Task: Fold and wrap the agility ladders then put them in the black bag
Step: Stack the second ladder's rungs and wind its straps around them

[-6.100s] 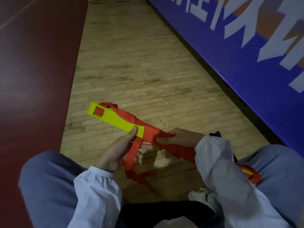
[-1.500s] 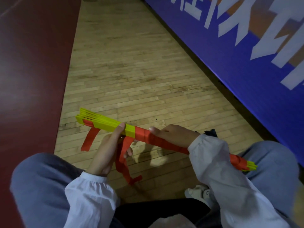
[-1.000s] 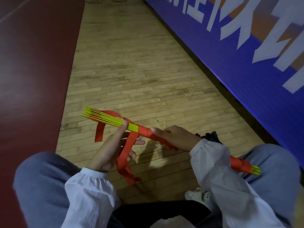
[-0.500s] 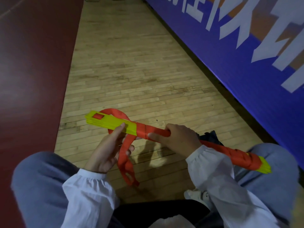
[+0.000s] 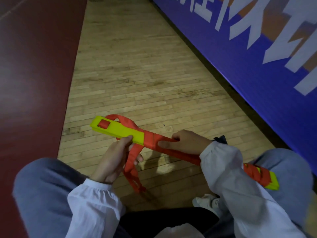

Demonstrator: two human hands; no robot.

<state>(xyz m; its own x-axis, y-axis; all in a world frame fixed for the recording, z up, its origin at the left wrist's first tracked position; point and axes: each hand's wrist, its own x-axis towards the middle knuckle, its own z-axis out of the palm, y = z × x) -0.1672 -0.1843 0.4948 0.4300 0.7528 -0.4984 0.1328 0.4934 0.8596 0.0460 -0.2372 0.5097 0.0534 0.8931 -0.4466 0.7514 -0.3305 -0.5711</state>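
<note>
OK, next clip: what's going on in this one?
A seated person is wrapping a folded agility ladder held above their lap. The right hand grips it mid-length, where the orange strap is wound round the rungs. The left hand holds the strap's loose tail, thumb against the bare yellow end, and the tail hangs toward the wooden floor. The ladder is not bagged yet.

The rungs (image 5: 120,130) look smooth plastic, the straps (image 5: 150,140) perhaps woven cloth, the floor (image 5: 137,74) worn wood.
</note>
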